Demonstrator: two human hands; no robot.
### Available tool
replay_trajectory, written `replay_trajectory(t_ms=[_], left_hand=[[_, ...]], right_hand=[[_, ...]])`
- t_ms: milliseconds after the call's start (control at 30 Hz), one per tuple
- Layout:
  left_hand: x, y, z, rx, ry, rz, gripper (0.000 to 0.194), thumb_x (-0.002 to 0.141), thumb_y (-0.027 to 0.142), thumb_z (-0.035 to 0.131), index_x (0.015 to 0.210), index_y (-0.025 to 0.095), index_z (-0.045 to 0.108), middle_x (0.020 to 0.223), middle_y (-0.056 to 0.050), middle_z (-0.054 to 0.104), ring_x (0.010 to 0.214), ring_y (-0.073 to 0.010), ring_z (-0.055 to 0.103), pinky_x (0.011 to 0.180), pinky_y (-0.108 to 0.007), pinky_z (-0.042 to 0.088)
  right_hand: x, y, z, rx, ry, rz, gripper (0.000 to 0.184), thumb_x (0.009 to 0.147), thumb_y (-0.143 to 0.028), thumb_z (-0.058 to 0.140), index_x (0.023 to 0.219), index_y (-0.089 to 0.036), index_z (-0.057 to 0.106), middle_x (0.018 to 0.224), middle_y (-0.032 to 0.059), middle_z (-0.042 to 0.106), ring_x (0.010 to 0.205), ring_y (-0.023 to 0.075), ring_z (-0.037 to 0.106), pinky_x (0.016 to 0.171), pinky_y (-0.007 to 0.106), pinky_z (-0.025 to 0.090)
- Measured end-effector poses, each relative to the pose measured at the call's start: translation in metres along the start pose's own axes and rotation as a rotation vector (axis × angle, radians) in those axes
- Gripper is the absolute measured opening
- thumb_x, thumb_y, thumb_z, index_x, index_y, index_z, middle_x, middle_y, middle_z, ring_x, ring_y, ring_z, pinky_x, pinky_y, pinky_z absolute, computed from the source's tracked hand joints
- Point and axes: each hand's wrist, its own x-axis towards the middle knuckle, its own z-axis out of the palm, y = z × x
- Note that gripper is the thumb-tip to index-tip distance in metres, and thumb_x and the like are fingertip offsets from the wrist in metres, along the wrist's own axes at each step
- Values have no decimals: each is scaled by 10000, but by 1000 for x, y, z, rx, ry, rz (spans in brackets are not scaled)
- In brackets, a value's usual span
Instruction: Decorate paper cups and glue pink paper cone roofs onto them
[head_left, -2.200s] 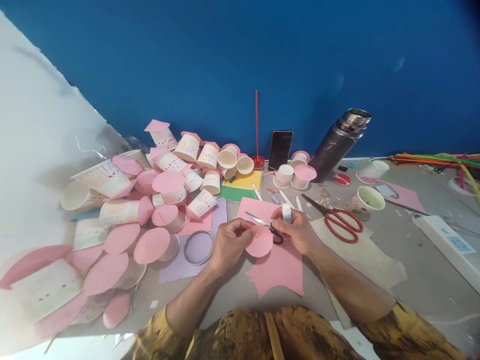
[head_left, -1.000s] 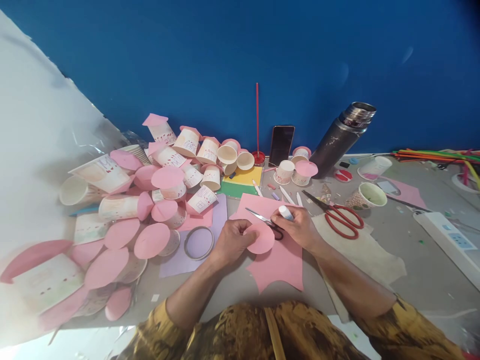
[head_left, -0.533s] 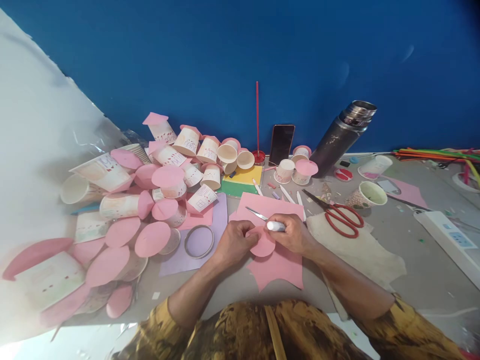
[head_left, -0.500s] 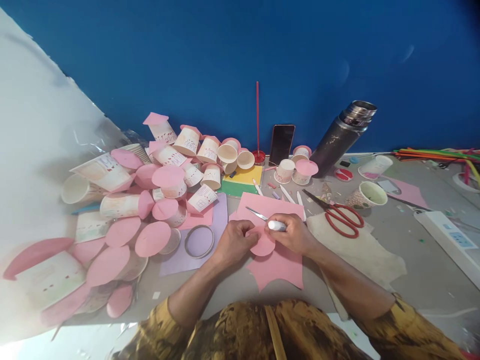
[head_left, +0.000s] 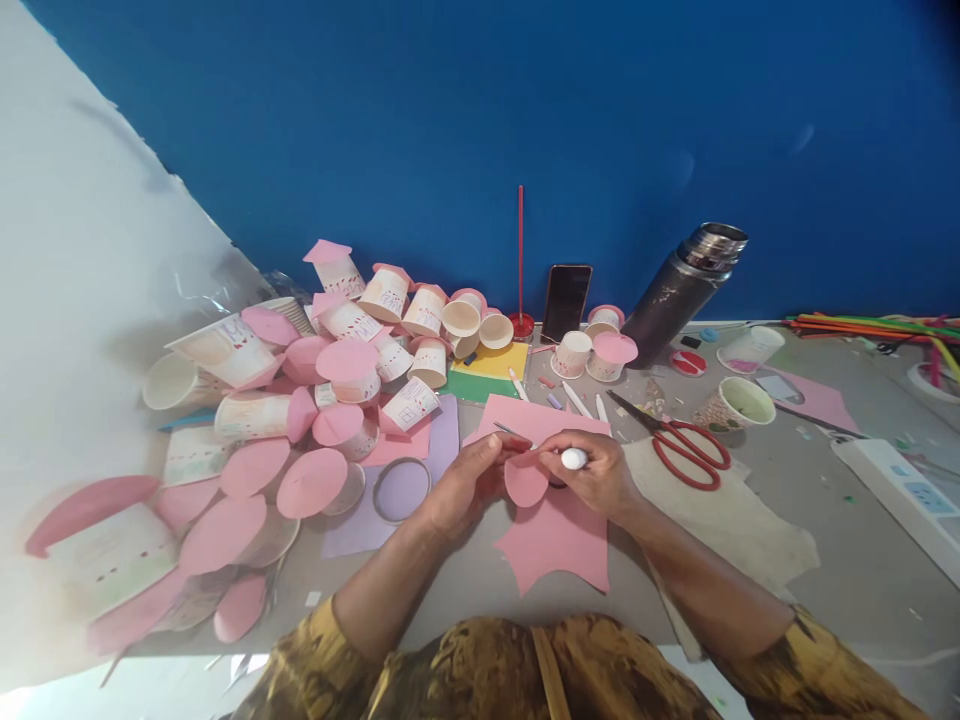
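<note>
Head view: a pink paper disc (head_left: 526,484) sits between my two hands, above a pink sheet (head_left: 559,550), its surface slightly curved.
Left hand: my left hand (head_left: 469,482) is at the disc's left side, thumb and fingers narrow; I cannot tell whether they grip it.
Right hand: my right hand (head_left: 598,477) is closed around a white glue stick (head_left: 574,459), its round end facing me, with my fingertips at the disc's upper right edge.
Small scissors: their blade (head_left: 506,428) shows beyond the disc, the rest mostly hidden.
Red-handled scissors: these (head_left: 684,452) lie open to my right, partly over a pale scrap (head_left: 724,530).
Tape ring: it (head_left: 376,490) rests on a purple sheet (head_left: 444,440) to my left.
Paper cups: pink-topped ones (head_left: 347,375) crowd the left side.
Back: a smartphone (head_left: 566,302) and a dark flask (head_left: 667,308) stand by the blue wall (head_left: 420,110).
</note>
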Motion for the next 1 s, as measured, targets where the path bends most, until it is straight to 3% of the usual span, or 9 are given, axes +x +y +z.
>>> replay_trajectory(t_ms=[133, 333, 600, 767, 900, 1000], left_hand=[[0, 1, 3, -134, -49, -113, 395, 753, 470, 818, 1000, 163, 783, 1018, -125, 729, 888, -218, 654, 720, -284, 529], [1, 1, 7, -209, -26, -144, 356, 652, 253, 872, 972, 128, 778, 959, -100, 736, 847, -179, 660, 719, -238, 519], [2, -2, 8, -200, 36, -149, 333, 619, 201, 867, 925, 119, 767, 861, -65, 721, 751, -146, 642, 644, -230, 499], [6, -4, 8, -124, 191, -45, 328, 577, 186, 877, 864, 140, 727, 729, -8, 683, 621, -97, 590, 615, -227, 457], [10, -3, 6, -49, 319, 67, 308, 584, 222, 877, 826, 142, 703, 721, 0, 680, 604, -84, 582, 627, -231, 444], [11, -3, 3, 11, 367, 101, 304, 628, 252, 851, 880, 146, 718, 773, -15, 696, 658, -107, 612, 658, -250, 465]], right_hand=[[0, -2, 0, 4, 4, -43, 98, 873, -301, 705, 810, -246, 755, 766, 25, 780, 642, 180, 693, 662, 296, 544], [-1, 4, 4, -1, 16, -92, 89, 867, -287, 699, 824, -235, 757, 785, 25, 790, 664, 176, 711, 667, 277, 560], [-2, 2, 7, 45, -9, 94, 140, 859, -352, 699, 825, -223, 743, 795, 19, 774, 701, 178, 696, 667, 264, 542], [-1, -6, 2, 13, -46, 258, 241, 904, -434, 630, 982, -213, 688, 733, -12, 675, 615, 152, 598, 582, 251, 487], [-5, -8, -2, 1, -108, 201, 347, 1014, -489, 441, 1097, -211, 633, 740, -6, 642, 643, 160, 598, 631, 263, 491], [-10, -8, 2, -75, -191, 135, 339, 1037, -453, 409, 1147, -213, 622, 924, 45, 715, 783, 182, 664, 707, 274, 507]])
